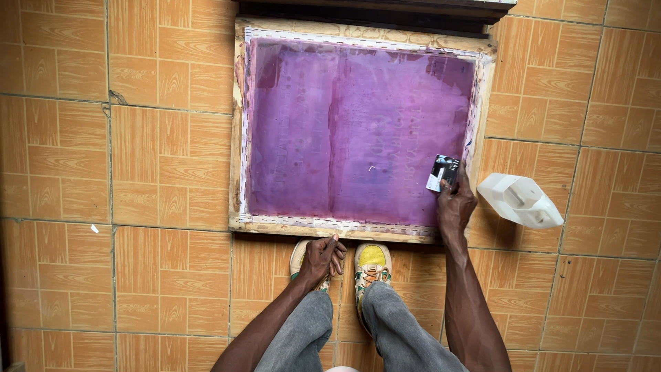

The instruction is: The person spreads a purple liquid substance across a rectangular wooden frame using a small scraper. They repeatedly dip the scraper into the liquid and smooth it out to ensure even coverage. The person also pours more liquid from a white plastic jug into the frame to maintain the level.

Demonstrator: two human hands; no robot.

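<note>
A wooden-framed screen [236,138] with a purple-coated mesh [344,131] lies on the tiled floor in front of me. My left hand [322,258] grips the near edge of the wooden frame. My right hand [454,203] holds a small black-and-white card [442,172] against the mesh at its lower right corner. My two feet in yellow, white and green shoes [372,265] stand just below the frame, between my arms.
A white plastic jug [520,200] lies on its side on the floor right of the frame, near my right hand. Orange wood-pattern tiles [103,172] cover the floor all around. A dark ledge [372,14] runs along the frame's far edge.
</note>
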